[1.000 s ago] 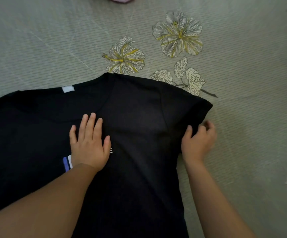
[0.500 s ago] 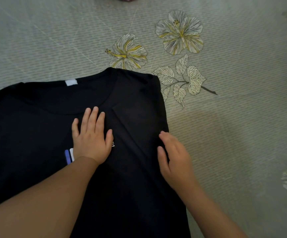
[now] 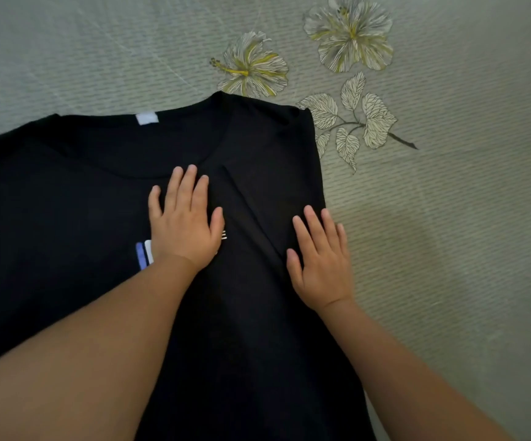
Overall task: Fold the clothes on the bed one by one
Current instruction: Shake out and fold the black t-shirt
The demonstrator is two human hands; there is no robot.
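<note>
A black T-shirt (image 3: 76, 202) lies front-up on the bed (image 3: 448, 218), collar away from the person, and its body runs off the left and bottom edges of the view. By the look of it, the step in hand is the first side fold: the shirt's right sleeve and shoulder appear turned in over the chest, leaving a straight edge on the right, while the left side lies unfolded.

The left hand (image 3: 183, 229) lies flat just below the collar, fingers straight and together, pressing the cloth over a small blue and white print (image 3: 143, 254) and gripping nothing. Between the two hands a diagonal crease marks the inner edge of the turned-in panel. The right hand (image 3: 323, 265) rests palm-down on the folded edge, fingers spread and released, its outer fingers reaching over onto the bed cover.

The next move probably calls for smoothing this panel flat, then bringing the left sleeve in to match, while keeping the collar centred so both edges run parallel.
</note>
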